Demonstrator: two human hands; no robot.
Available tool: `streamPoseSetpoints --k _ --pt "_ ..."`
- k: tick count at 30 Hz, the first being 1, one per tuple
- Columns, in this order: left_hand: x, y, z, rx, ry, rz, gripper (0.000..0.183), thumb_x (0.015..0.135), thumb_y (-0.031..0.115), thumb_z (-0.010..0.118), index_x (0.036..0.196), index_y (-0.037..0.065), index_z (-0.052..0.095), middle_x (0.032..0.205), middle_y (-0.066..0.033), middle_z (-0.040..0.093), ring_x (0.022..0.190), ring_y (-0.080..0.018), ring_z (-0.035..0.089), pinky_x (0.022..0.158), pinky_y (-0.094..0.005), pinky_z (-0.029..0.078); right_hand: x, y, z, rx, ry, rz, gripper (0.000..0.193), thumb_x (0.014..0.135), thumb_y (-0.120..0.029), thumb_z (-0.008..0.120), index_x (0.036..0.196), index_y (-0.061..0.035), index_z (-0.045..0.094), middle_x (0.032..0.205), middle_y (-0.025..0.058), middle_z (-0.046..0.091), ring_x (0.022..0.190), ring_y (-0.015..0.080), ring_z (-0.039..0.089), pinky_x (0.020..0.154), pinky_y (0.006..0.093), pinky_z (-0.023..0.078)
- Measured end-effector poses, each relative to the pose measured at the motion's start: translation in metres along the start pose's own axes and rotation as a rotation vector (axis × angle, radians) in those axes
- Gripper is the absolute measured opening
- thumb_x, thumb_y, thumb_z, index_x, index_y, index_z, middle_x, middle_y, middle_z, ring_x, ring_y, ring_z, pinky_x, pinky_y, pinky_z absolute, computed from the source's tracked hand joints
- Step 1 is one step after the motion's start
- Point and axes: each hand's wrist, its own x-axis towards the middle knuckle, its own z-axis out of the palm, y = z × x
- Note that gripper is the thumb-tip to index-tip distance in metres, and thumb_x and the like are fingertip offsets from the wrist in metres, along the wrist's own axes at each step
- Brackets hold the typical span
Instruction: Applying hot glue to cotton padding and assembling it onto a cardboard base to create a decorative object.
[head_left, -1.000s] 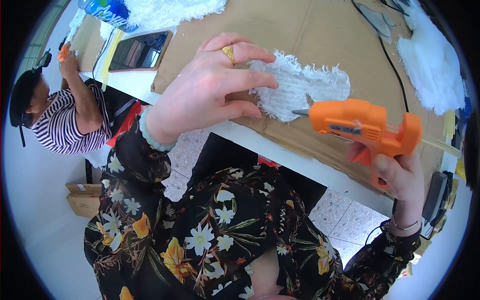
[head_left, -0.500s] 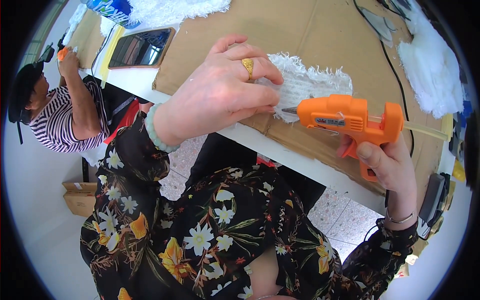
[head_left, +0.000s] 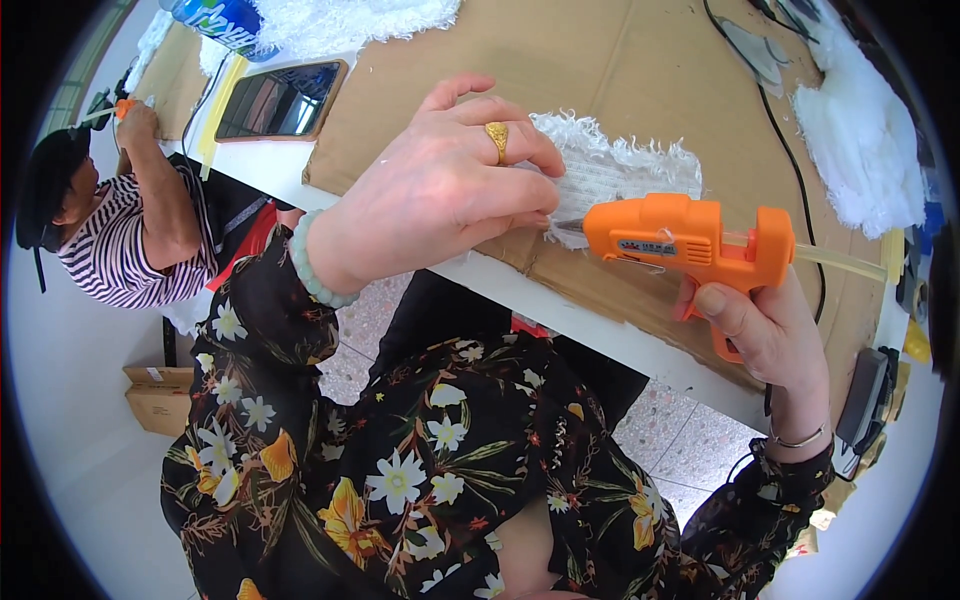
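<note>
An orange glue gun is gripped in my right hand, a translucent glue stick poking out of its back end. Its metal nozzle points left, close to the fingertips of my left hand. Under those fingertips lies the left end of a white fabric piece with a shaggy, frayed edge. My left thumb and fingers are drawn together at the fabric's edge, pinching it. The little finger is raised. Whether the nozzle touches the fabric is hard to make out.
Brown cardboard covers the white table. A phone, a blue can and white shaggy fabric lie at far left. White fluffy stuffing and a black cable are at right. Another person works at left.
My right hand has moved the glue gun slightly left, bringing the nozzle nearer to my left fingertips. My left hand stays almost in place.
</note>
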Motion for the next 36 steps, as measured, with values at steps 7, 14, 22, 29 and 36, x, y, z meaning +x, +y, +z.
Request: streamPoseSetpoints --k 7,14,22,29,36 --pt "0.001 -0.001 0.002 0.022 -0.009 0.009 0.018 0.071 0.014 0.073 0.082 0.010 0.060 0.100 0.0001 0.063 0.098 -0.0235 0.057 0.098 -0.0486 0.034 0.000 0.004 -0.003 -0.049 0.001 -0.015 0.038 0.086 -0.021 0.067 0.114 -0.0009 0.051 0.077 0.0013 0.058 0.068 0.0077 0.051 0.063 0.0236 0.042" --pt "0.004 0.001 0.004 0.076 -0.039 0.011 0.016 0.071 0.011 0.072 0.081 0.010 0.059 0.102 0.0000 0.062 0.096 -0.0238 0.056 0.097 -0.0484 0.035 -0.005 0.004 -0.004 -0.011 0.016 0.052 0.040 0.085 -0.020 0.067 0.116 -0.0006 0.050 0.077 0.0012 0.059 0.065 0.0066 0.049 0.062 0.0237 0.043" --pt "0.012 0.004 0.006 0.080 -0.068 -0.050 0.024 0.066 0.007 0.072 0.085 0.011 0.059 0.098 0.0016 0.063 0.097 -0.0239 0.056 0.097 -0.0473 0.036 -0.006 0.008 -0.002 -0.069 0.072 0.004 0.035 0.087 -0.035 0.062 0.096 -0.0020 0.058 0.075 0.0016 0.059 0.067 0.0091 0.053 0.059 0.0237 0.041" --pt "0.008 0.017 -0.007 0.189 0.031 -0.017 0.017 0.066 0.008 0.068 0.081 0.011 0.060 0.082 0.0006 0.063 0.093 -0.0229 0.056 0.094 -0.0435 0.038 -0.005 0.001 -0.001 -0.086 0.045 -0.034 0.033 0.087 -0.032 0.062 0.097 -0.0013 0.056 0.073 0.0010 0.058 0.065 0.0076 0.051 0.058 0.0231 0.040" --pt "0.014 0.005 0.002 0.174 -0.075 0.034 0.029 0.064 0.009 0.072 0.092 0.011 0.063 0.098 0.0022 0.065 0.095 -0.0229 0.055 0.099 -0.0522 0.033 -0.007 0.012 -0.008 -0.025 0.057 0.056 0.040 0.085 -0.022 0.067 0.114 -0.0008 0.050 0.074 0.0005 0.054 0.065 0.0076 0.047 0.061 0.0242 0.041"
